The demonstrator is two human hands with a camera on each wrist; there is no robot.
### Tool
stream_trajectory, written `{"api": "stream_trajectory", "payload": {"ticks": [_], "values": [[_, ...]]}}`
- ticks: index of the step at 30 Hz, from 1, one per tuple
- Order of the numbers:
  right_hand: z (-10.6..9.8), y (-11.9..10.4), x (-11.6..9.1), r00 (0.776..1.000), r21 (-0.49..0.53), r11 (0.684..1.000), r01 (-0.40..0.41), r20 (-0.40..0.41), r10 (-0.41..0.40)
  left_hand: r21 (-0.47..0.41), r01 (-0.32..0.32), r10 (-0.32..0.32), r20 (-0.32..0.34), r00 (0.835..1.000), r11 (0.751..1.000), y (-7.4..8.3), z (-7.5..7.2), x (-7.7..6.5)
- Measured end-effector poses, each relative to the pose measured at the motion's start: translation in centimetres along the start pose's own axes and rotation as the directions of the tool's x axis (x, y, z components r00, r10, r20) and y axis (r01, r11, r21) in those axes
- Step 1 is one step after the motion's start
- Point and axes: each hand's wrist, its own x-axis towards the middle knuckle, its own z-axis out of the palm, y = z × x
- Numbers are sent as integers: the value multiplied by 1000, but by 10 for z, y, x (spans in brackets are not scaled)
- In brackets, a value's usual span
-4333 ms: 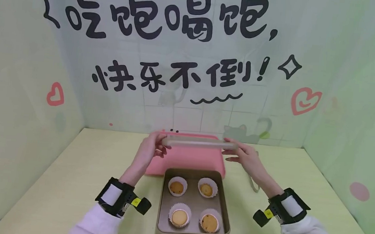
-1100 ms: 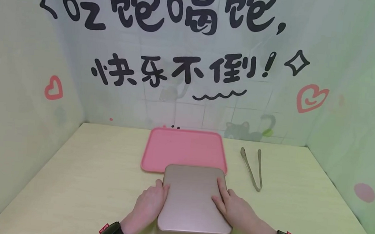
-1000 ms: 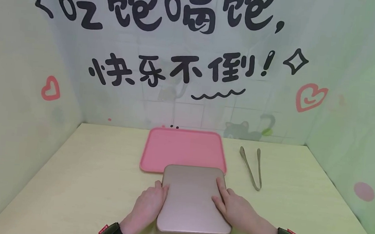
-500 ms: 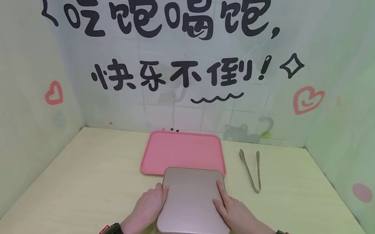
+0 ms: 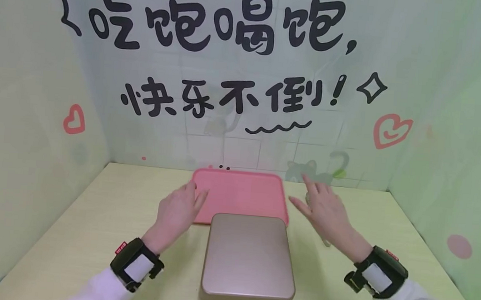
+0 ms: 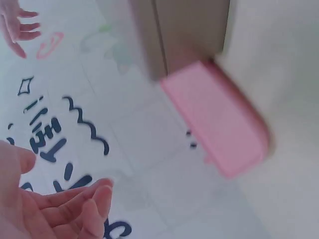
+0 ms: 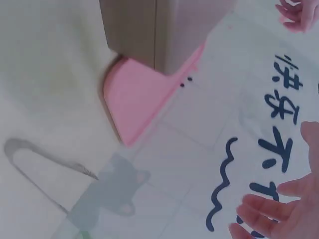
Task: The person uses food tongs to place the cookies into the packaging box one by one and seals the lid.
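A champagne-coloured metal tin with its lid on sits at the front middle of the table, its contents hidden. My left hand is raised to the left of the tin, fingers loosely bent and holding nothing. On the other side, my right hand hovers with fingers spread, also holding nothing. Both wrist views show the side of the tin with a thin seam under the lid. Metal tongs lie on the table to the right; my right hand mostly covers them in the head view.
Behind the tin lies a pink tray, its front edge partly hidden by the tin. A printed cloth wall with black lettering stands at the table's back, and pale walls rise on both sides.
Earlier my hands held a lid above the open tin of small cakes in paper cups. The lid then sat on the tin under both hands; now they have let go and moved up and outward.
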Motion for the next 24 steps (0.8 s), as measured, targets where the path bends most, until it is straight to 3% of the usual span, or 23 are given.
{"api": "stream_trajectory", "payload": {"ticks": [3,6,11,17,20,24], "values": [[-8,11,19,998,-47,999,-17,-63,14,103,-60,73,-127,989,993,-8,-6,22],[-6,22,30,998,-69,996,-52,-40,49,177,-76,106,-165,981,981,-18,-5,39],[17,39,40,995,-131,987,-88,38,93,258,-34,52,-61,997,966,-35,10,56],[45,52,45,990,-169,982,-83,95,100,325,-28,16,39,999,945,-53,39,63],[53,55,45,976,-137,984,-112,169,135,301,0,-33,107,994,953,-62,52,64],[58,60,43,936,-112,977,-182,284,207,280,59,-121,211,970,958,-71,61,62]]}}
